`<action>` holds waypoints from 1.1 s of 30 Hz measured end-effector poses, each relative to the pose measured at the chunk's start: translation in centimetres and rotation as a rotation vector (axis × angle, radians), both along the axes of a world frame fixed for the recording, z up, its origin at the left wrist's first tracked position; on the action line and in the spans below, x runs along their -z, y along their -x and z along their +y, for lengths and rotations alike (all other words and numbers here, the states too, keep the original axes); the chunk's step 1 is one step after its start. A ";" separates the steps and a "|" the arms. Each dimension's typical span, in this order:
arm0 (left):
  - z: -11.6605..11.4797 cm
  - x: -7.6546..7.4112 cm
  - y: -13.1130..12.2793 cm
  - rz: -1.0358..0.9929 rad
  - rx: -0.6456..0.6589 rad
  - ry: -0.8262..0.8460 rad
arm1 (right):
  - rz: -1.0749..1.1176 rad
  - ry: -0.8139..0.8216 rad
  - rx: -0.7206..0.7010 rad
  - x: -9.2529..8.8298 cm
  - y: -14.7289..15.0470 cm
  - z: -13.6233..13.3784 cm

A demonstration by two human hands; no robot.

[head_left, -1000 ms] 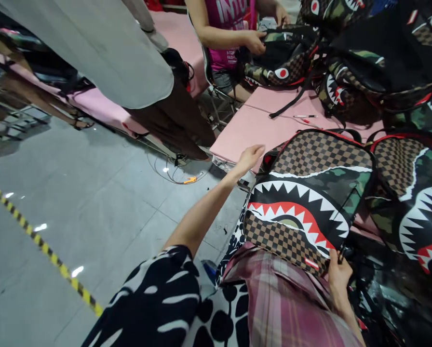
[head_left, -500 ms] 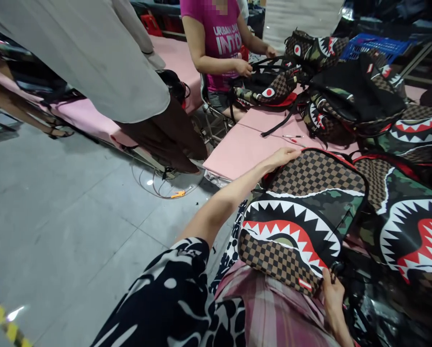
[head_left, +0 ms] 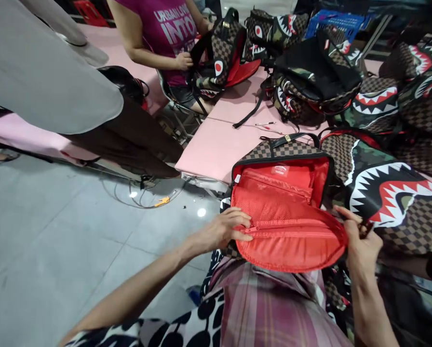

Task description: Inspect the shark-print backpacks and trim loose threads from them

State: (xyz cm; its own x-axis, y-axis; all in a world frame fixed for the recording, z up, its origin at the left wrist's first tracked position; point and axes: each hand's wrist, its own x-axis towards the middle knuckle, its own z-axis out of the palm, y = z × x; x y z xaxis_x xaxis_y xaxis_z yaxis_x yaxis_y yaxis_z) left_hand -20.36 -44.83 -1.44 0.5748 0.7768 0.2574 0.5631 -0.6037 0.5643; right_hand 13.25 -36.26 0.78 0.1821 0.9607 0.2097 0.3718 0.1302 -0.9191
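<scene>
An open backpack [head_left: 283, 154] rests on my lap against the table edge, its checked front panel folded down toward me. Red lining, an inner pocket and a zipper show inside. My left hand [head_left: 234, 226] grips the left side of the lowered panel [head_left: 291, 250], thumb and fingers closed near the zipper. At the panel's right edge, my right hand [head_left: 362, 241] is curled around a small dark object [head_left: 365, 229], mostly hidden by the fingers. Whether that hand also pinches the panel's edge is unclear.
Another shark-mouth backpack [head_left: 385, 193] lies to the right. More bags [head_left: 317, 77] are heaped on the pink table [head_left: 209, 149], with a pen [head_left: 264, 124]. A seated co-worker [head_left: 168, 43] handles a bag; another person [head_left: 49, 72] stands left. A blue crate [head_left: 337, 24] is behind.
The backpack, closed with its shark-mouth front showing, is now unzipped and its front lowered, red lining exposed. My left hand came down from its top corner. The view shifted right.
</scene>
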 end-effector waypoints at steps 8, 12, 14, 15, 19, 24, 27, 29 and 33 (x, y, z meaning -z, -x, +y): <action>-2.3 3.5 1.8 -0.174 -0.294 -0.119 | 0.019 0.168 -0.277 4.5 0.1 -3.0; -1.0 0.6 2.8 -0.213 -0.287 0.151 | 0.080 0.168 -0.209 6.8 -0.3 -4.4; 1.2 -1.5 2.9 -0.191 -0.299 0.195 | 0.131 0.173 -0.203 7.5 -0.4 -4.7; 2.9 -2.4 2.7 -0.160 -0.322 0.166 | 0.147 0.179 -0.210 7.8 -0.4 -4.8; 11.0 -3.9 -0.8 0.106 -0.386 0.077 | 0.091 0.248 -0.290 8.6 -0.2 -5.7; 15.8 -0.9 -6.7 0.421 -0.181 0.460 | -0.049 0.288 -0.433 7.4 -1.2 -7.0; 14.2 0.6 -7.8 0.482 -0.134 0.522 | -0.188 0.331 -0.514 4.3 -3.0 -5.6; 12.7 0.7 -8.0 0.510 -0.145 0.508 | -0.273 0.302 -0.449 2.2 -3.3 -2.8; 11.0 -0.2 -8.7 0.522 -0.176 0.428 | -0.475 0.077 -0.558 1.1 1.1 5.7</action>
